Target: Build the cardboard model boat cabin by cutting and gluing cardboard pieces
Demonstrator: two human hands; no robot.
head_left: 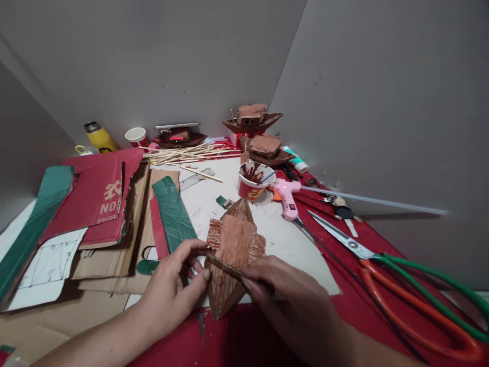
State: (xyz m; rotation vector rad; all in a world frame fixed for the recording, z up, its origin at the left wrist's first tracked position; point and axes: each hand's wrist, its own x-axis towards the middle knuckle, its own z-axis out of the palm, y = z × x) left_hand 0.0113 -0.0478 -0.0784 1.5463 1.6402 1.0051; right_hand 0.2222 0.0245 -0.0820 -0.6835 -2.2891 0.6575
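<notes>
While my left hand (173,279) pinches the boat (235,242) on its left side, thumb on the hull and index finger by the roof's near corner, my right hand (296,289) has the right end of the roof's near edge between thumb and fingers. So both hands closed on it, one per side. Boat sits right between them, one tip pointing away, the other toward me. Can't tell if the hull is resting or slightly raised; it's over the white sheet (294,255), near tip over the red tabletop (168,351).

Text: red cardboard (82,196), left, reads "NO" under a light-coloured Chinese character; smaller line below is illegible. Near cup (247,191), just past the boat, brown-smeared inside, has yellow print on red, can't read it. Yellow bottle (100,138) at back left has a dark mark, also unreadable. Sketch (46,267) beside the cardboard: ruled lines, tiny handwritten notes. Tube (297,160), far right: green and white, label too small. Ruler (191,179) markings likewise.
</notes>
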